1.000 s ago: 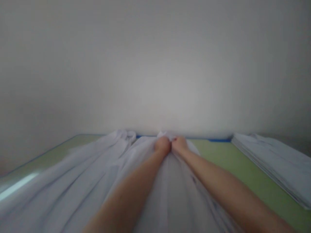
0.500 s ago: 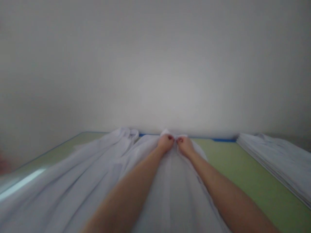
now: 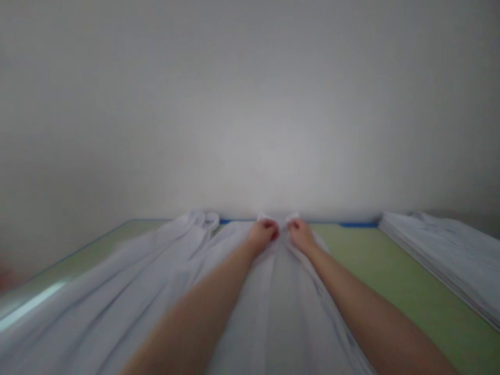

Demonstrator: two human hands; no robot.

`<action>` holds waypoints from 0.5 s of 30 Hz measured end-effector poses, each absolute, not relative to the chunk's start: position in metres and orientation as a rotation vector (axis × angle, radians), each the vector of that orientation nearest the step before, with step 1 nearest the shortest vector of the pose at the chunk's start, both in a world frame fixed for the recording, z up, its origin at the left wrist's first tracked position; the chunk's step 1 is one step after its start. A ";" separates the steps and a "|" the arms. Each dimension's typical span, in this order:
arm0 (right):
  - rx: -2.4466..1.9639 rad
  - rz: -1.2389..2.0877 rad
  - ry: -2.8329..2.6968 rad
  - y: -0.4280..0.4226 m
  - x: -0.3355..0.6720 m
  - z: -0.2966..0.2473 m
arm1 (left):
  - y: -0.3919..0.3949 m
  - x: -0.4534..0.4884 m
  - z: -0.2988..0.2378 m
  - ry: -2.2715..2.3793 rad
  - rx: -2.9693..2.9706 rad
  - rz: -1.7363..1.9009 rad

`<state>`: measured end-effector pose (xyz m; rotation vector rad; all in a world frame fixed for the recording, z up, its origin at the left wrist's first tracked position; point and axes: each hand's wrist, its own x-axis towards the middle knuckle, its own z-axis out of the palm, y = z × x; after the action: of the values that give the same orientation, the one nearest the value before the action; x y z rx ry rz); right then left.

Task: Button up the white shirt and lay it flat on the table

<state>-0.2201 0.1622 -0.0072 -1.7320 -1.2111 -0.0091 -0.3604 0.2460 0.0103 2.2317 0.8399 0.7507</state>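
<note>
A long white cloth (image 3: 128, 291) lies crumpled along a green table (image 3: 375, 265), running from the near edge to the far edge by the wall. Both my arms stretch far forward over it. My left hand (image 3: 262, 234) and my right hand (image 3: 300, 234) sit close together at the cloth's far end, each with fingers curled and pinching the cloth's edge. A small gap of cloth shows between the two hands. The picture is blurred.
A stack of folded white cloths (image 3: 441, 255) lies along the table's right side. A blue strip (image 3: 355, 225) marks the far table edge against a plain pale wall (image 3: 250, 104). Bare green surface shows between my right arm and the stack.
My hands, touching one second ago, have drawn slightly apart at the cloth's far edge. The cloth between them looks more spread out.
</note>
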 end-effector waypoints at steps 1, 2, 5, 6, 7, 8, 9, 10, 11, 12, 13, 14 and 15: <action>-1.720 -0.007 -1.207 0.162 -0.220 -0.007 | 0.246 -0.359 0.010 0.848 2.233 0.755; -1.705 -0.001 -1.205 0.162 -0.220 -0.008 | 0.245 -0.359 0.010 0.855 2.233 0.760; -1.678 0.028 -1.193 0.162 -0.223 -0.007 | 0.243 -0.356 0.008 0.861 2.238 0.774; -1.667 0.030 -1.189 0.162 -0.224 -0.006 | 0.242 -0.356 0.008 0.858 2.242 0.772; -1.652 0.023 -1.186 0.161 -0.225 -0.005 | 0.242 -0.356 0.008 0.851 2.244 0.768; -1.631 -0.001 -1.176 0.160 -0.226 -0.004 | 0.241 -0.356 0.008 0.840 2.245 0.768; -1.610 -0.041 -1.160 0.159 -0.227 -0.003 | 0.241 -0.356 0.008 0.828 2.244 0.770; -1.592 -0.090 -1.142 0.157 -0.228 -0.002 | 0.240 -0.357 0.008 0.819 2.241 0.775; -1.586 -0.136 -1.133 0.156 -0.229 -0.001 | 0.239 -0.357 0.008 0.814 2.238 0.781; -1.593 -0.172 -1.139 0.155 -0.230 -0.001 | 0.239 -0.357 0.009 0.813 2.236 0.786; -1.611 -0.191 -1.167 0.154 -0.231 0.000 | 0.238 -0.357 0.009 0.814 2.236 0.787; -1.635 -0.194 -1.212 0.153 -0.232 0.000 | 0.238 -0.357 0.010 0.819 2.238 0.782; -1.656 -0.183 -1.272 0.152 -0.234 0.000 | 0.237 -0.356 0.010 0.823 2.241 0.776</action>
<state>-0.2336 0.1519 -0.0005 -1.6558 -1.2718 -0.1834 -0.3564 0.2370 0.0102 2.2411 0.8231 0.7758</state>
